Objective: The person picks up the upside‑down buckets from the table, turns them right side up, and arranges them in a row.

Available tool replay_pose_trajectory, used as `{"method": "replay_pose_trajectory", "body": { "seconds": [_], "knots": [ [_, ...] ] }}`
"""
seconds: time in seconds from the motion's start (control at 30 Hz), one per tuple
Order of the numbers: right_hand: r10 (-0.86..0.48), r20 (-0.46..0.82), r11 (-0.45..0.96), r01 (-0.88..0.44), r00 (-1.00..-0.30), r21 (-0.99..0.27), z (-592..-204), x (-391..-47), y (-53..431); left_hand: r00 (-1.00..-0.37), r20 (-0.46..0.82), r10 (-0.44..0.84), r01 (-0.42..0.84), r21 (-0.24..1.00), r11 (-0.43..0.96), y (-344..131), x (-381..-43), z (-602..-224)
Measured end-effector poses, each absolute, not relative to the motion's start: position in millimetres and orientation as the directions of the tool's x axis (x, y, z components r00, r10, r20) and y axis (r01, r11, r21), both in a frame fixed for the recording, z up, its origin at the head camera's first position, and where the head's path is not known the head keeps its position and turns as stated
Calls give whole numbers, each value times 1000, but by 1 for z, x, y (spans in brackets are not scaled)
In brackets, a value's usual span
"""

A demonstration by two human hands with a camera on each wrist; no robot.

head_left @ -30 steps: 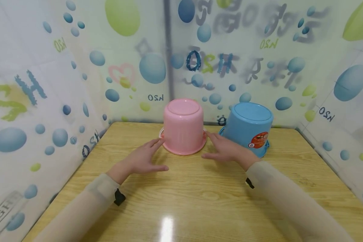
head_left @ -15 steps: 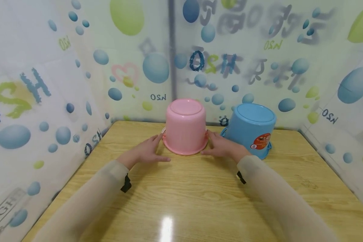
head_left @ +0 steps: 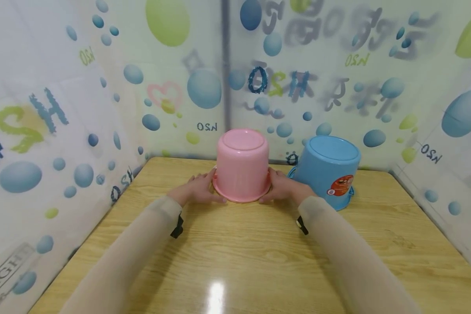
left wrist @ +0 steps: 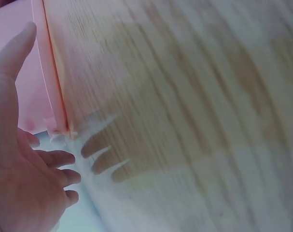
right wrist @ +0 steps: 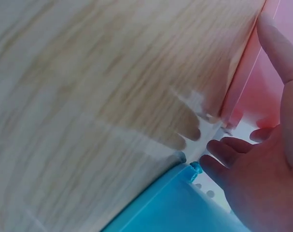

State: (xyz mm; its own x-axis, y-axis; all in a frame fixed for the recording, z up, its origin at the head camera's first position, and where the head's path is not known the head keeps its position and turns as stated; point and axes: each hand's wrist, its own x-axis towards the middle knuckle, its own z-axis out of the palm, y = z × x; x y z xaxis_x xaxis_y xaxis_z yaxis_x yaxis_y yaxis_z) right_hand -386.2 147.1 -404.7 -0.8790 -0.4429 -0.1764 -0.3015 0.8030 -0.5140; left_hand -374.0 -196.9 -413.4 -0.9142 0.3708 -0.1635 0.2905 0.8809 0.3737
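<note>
An upside-down pink bucket (head_left: 242, 168) stands near the back of the wooden table, between my two hands. My left hand (head_left: 200, 189) is at its left side, the thumb (left wrist: 16, 50) stretched along the front of the bucket by the rim. The other fingers of that hand are spread loosely beside the bucket. On the opposite side my right hand (head_left: 282, 187) mirrors this, its thumb (right wrist: 276, 46) laid straight at the rim and its fingers loosely bent close to the bucket's side. The bucket's far side is hidden.
Just right of my right hand is an upside-down blue bucket (head_left: 325, 170) with a red label, its handle at the rim. Walls with a bubble pattern (head_left: 204, 89) enclose the wooden table (head_left: 243, 253) at the back and both sides.
Both hands have moved inward and forward to the sides of the pink bucket, the thumbs coming up to its rim. The buckets stay in place; the head view has shifted slightly.
</note>
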Motion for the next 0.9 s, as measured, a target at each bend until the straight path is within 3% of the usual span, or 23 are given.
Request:
{"method": "replay_pose_trajectory", "body": {
  "seconds": [0.53, 0.9],
  "knots": [
    [-445, -195, 806, -296, -874, -512, -408, -392, 146, -912, -148, 383, 249, 541, 803, -194, -377, -415],
    [-458, -160, 783, -311, -875, -540, -408, -389, 146, -911, -100, 400, 268, 594, 759, -200, -377, -417]
  ]
}}
